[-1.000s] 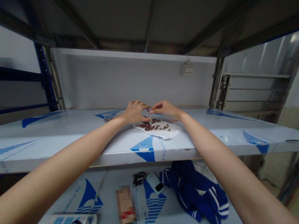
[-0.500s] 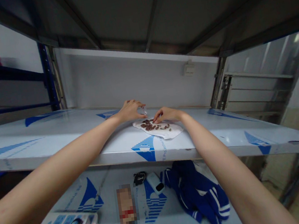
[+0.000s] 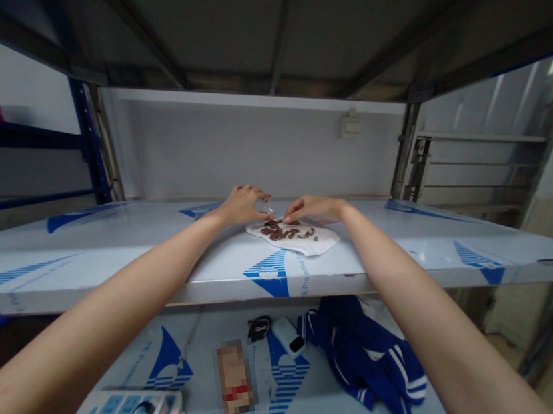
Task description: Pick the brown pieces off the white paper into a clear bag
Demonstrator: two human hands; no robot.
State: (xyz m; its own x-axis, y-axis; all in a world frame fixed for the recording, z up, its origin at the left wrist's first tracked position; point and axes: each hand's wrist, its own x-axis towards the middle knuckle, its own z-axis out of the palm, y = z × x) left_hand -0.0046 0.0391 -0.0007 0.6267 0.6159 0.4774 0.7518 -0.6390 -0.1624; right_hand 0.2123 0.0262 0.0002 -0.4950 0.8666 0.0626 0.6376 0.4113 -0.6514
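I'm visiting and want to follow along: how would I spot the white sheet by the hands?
Find the wide middle shelf with blue printing on its surface. Around its centre, just nearer than the left hand and right hand, lies the white sheet. Scattered small brown pieces on top set it apart from the blue-printed shelf around it.

You're in storeroom or workshop, can't tell which: big metal shelves before you, shiny wrap with blue print, blue rack at left, white wall behind.
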